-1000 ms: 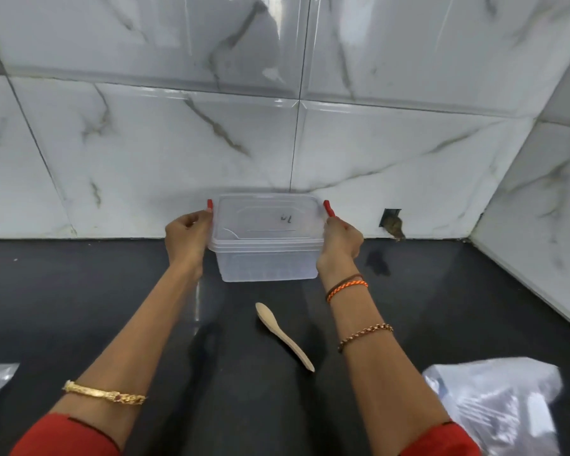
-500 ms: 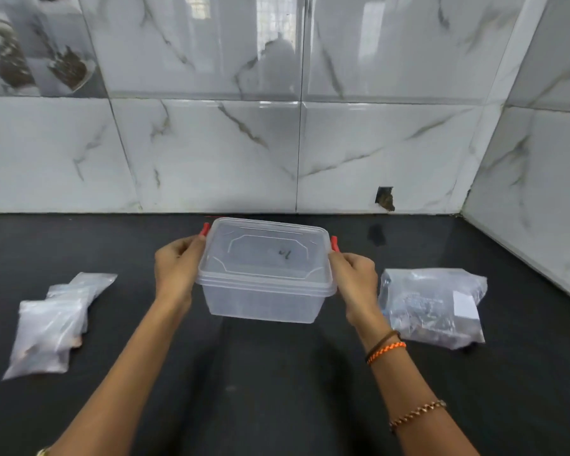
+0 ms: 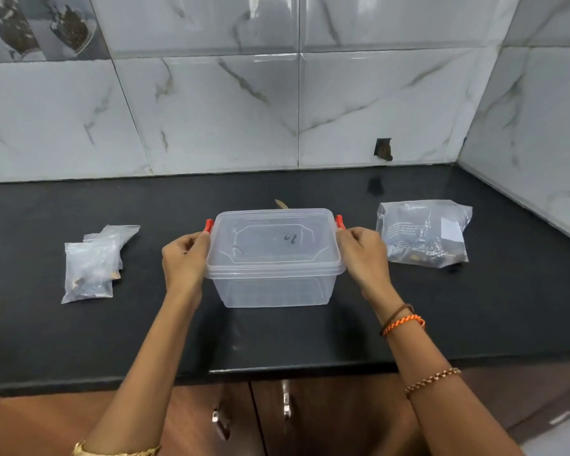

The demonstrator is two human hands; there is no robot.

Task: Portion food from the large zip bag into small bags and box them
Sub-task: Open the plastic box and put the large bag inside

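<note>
I observe the left hand [image 3: 184,258] and right hand [image 3: 364,255] grasping the lidded box [image 3: 273,258] at mid-tabletop [image 3: 474,307]; small bags [image 3: 91,263] toward the left edge, large zip bag [image 3: 423,233] toward the right.

A clear plastic box [image 3: 273,261] with a shut lid and two red side clips sits level at the middle of the black counter, a small dark scribble on its lid, gripped at its two short ends. To its right lies the large zip bag [image 3: 423,236], crumpled, see-through, with a white label and what seems to be a little dark food left along its near edge. Well to the left, the small bags [image 3: 91,268] lie flat in an overlapping pile, each holding a bit of dark food at its near end.
</note>
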